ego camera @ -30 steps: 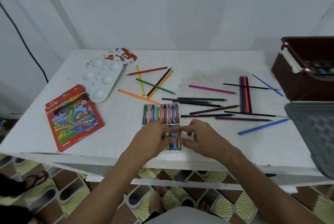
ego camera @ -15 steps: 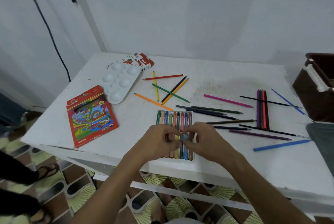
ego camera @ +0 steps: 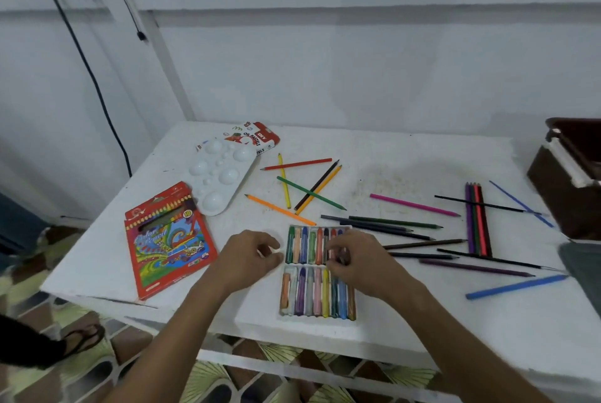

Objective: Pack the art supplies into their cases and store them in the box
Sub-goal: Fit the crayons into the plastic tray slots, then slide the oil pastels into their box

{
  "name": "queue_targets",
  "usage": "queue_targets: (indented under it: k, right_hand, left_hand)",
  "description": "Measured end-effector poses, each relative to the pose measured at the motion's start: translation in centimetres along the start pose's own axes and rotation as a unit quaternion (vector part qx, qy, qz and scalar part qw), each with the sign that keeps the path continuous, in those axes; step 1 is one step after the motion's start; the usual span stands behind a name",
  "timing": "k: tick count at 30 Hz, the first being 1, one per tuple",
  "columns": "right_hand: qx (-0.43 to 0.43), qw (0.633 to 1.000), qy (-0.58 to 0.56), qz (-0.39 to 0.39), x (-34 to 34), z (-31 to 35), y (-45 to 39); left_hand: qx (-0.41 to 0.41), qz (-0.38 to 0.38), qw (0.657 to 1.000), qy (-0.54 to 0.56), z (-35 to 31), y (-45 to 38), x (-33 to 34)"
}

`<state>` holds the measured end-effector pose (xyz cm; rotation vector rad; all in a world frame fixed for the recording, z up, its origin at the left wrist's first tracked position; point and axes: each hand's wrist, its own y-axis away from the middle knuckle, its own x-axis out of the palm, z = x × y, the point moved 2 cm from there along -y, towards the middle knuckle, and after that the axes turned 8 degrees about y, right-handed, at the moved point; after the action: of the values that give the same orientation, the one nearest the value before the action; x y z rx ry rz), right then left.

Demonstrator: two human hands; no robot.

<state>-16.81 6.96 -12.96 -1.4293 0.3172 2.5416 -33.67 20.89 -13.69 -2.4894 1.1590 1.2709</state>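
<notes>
At lower centre of the frame, the oil pastel tray [ego camera: 317, 274] lay on the white table [ego camera: 406, 321]. A small white piece [ego camera: 276, 250] was pinched by the left hand [ego camera: 250, 256]; a dark pastel [ego camera: 341, 254] was gripped by the right hand [ego camera: 357, 261] over the tray's upper row.

Both bare forearms reach forward from the bottom edge, converging slightly. The left hand [ego camera: 250, 256] is palm down with its fingers curled in, thumb and forefinger pinched on something small and white. The right hand [ego camera: 356, 259] sits just beside it, knuckles up, its fingertips bunched together, possibly gripping a small dark piece.
</notes>
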Motion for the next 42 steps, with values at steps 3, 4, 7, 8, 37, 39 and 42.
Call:
queue_targets:
  k: [3, 4, 7, 8, 37, 39, 42]
  right_hand:
    - [-0.016, 1.000, -0.006, -0.013, -1.2, 0.9, -3.8]
    - [-0.021, 1.000, -0.015, -0.018, -1.7, 1.2, -5.6]
    - [-0.027, 0.998, -0.024, -0.042, -2.7, 2.7, -12.0]
    - [-0.024, 0.998, -0.022, -0.048, -2.9, 3.3, -14.2]
    - [0.090, 0.995, 0.044, 0.020, 0.2, -0.1, -15.4]
    - [0.098, 0.993, 0.051, 0.029, 0.1, -1.1, -13.4]
    - [0.096, 0.994, 0.054, 0.022, -0.1, -1.5, -11.5]
  left_hand:
    - [0.000, -0.069, 0.997, -0.016, -0.3, -4.7, -3.8]
    - [-0.003, -0.095, 0.995, -0.017, -0.2, -6.6, -5.5]
    - [-0.018, -0.161, 0.986, -0.032, 1.1, -12.4, -10.9]
    - [-0.027, -0.174, 0.984, -0.034, 2.0, -14.1, -12.5]
    - [-0.170, -0.066, 0.983, -0.035, 9.1, -26.3, -15.1]
    - [-0.166, -0.077, 0.983, 0.006, 8.9, -26.5, -15.0]
    - [-0.174, -0.089, 0.979, 0.050, 9.2, -26.4, -15.1]
